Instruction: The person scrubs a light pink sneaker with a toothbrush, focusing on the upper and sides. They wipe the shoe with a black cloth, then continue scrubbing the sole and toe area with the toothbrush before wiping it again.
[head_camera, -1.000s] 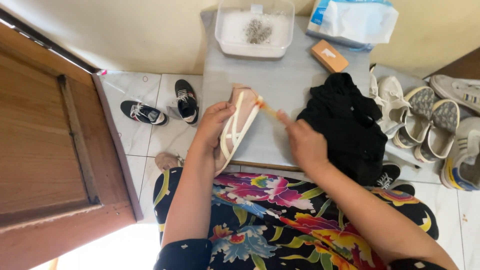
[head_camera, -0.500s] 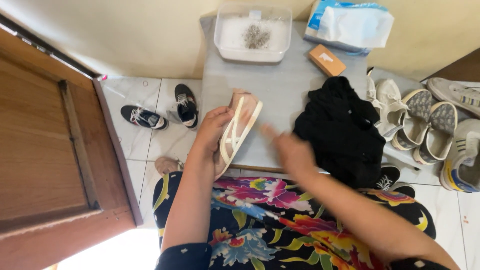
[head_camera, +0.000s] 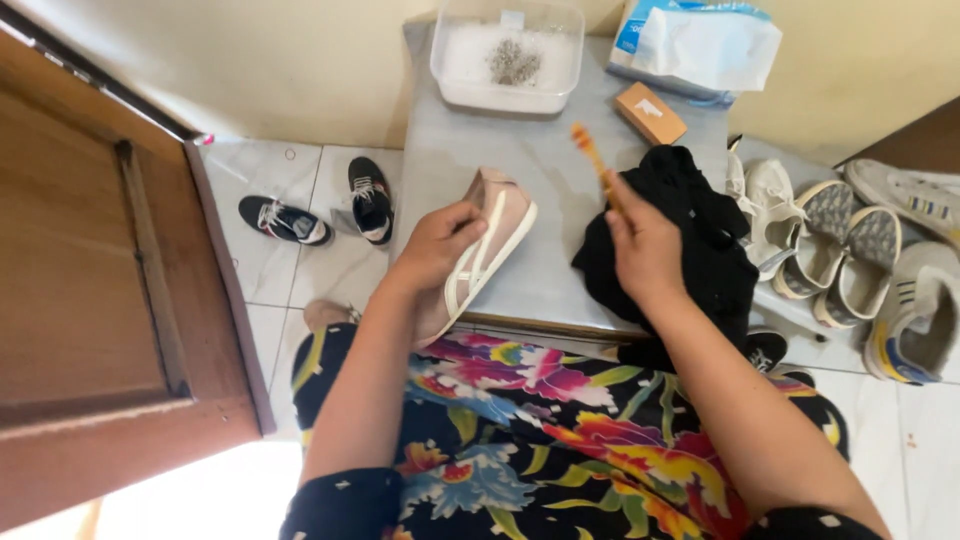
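Two hands at work over a small grey table (head_camera: 560, 250) at frame centre. Since half a second ago, right hand (head_camera: 645, 245) lifted off the pale pink sneaker with white stripes (head_camera: 480, 255), orange-handled brush (head_camera: 592, 160) now raised clear and angled toward the clear plastic tub of soapy water (head_camera: 505, 55) at top centre; seemingly a pause in scrubbing. Left hand (head_camera: 435, 245) clamped around the sneaker's side, fingers wrapped over its upper, sole turned rightward. Right fingers closed on the brush handle, well apart from the shoe. Black cloth (head_camera: 690, 230) just right.

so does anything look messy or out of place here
Mainly the black cloth: it lies crumpled and hangs off the table's edge. On the floor, two black sneakers sit apart, pointing different ways.
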